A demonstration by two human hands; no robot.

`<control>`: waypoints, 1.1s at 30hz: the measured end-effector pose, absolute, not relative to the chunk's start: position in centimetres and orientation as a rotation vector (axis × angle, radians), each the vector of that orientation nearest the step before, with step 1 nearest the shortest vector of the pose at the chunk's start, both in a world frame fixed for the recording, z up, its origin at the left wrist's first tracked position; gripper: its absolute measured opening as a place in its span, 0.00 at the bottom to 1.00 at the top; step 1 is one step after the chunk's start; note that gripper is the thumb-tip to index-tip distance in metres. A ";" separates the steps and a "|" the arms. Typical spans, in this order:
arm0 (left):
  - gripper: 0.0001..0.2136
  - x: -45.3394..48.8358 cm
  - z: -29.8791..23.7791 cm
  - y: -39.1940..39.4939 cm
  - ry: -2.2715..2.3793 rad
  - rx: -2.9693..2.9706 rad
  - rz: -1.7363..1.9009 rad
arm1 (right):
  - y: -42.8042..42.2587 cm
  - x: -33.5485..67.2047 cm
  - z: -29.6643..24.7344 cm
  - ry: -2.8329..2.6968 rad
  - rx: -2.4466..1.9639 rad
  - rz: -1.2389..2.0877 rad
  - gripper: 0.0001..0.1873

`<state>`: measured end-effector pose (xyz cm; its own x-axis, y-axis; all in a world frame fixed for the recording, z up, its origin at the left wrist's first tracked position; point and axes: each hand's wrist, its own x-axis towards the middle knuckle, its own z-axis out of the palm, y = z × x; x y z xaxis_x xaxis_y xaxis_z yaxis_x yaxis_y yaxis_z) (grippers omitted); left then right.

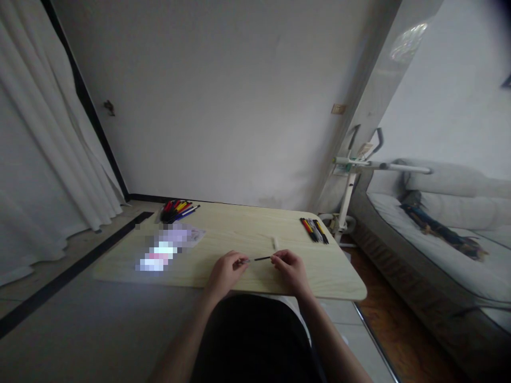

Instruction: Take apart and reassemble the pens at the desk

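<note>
At back left of wood-grain table: pen bundle. Pinches slim clear tube narrowly in left hand. Holds thin dark rod in line with tube above table, right end pinched narrowly in right hand. At table's right end: row of pens.

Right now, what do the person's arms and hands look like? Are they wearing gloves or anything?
No gloves! The left hand and right hand are bare, with fingers and thumbs. The left forearm and right forearm show no sleeves, and I see no watch or bracelet. Any rings would be too small to tell.
</note>
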<state>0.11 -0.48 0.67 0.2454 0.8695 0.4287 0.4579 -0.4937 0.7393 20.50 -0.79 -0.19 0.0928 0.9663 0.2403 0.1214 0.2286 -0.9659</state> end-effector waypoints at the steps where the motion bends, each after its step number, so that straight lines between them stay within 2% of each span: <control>1: 0.06 0.1 0.7 -0.5 1.210 2.053 1.170 | -0.8 20.5 -0.2 -1.314 -1.156 0.904 0.12; 33: 0.07 0.1 0.8 -0.6 1.188 2.044 1.189 | -1.2 20.2 0.5 -1.333 -1.187 0.975 0.13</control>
